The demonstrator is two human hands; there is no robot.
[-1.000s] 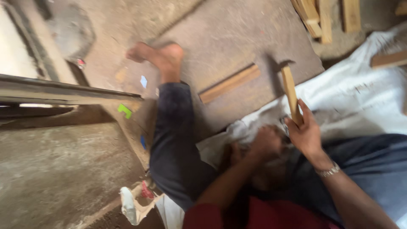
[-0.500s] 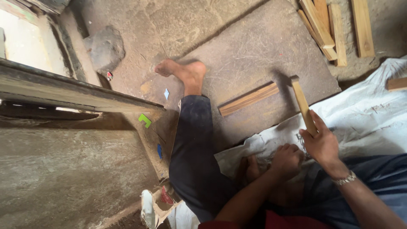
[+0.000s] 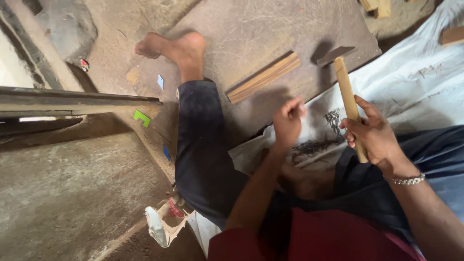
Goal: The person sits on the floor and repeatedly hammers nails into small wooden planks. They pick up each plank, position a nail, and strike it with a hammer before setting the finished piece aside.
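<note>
So the person is sitting on the ground with one leg stretched out over a big flat board, bare foot out at the far end. The right hand is wrapped around the wooden handle of a hammer, fingers curled tight together around the lower part of the shaft, with the dark metal head up top, raised just above the edge of the board. The left hand is bunched up loosely over the white sheet, fingertips pinched together like it's got something tiny in there, but honestly it's too small to tell what, if anything.

Handling-wise, the hammer looks like your typical top-heavy deal: stiff wood shaft, dense head, nothing fragile about it. Gripping low on the handle like that probably gives more swing, while choking up nearer the head would likely give more control. Bare wood looks dry, so probably not slippery.

Counting stuff: one hammer, two hands, one bare foot in view. One wooden strip lying flat on the board, just left of the hammer head. One silver bracelet on the right wrist. A few more wood offcuts sit at the top edge, cropped, so no solid count there.
</note>
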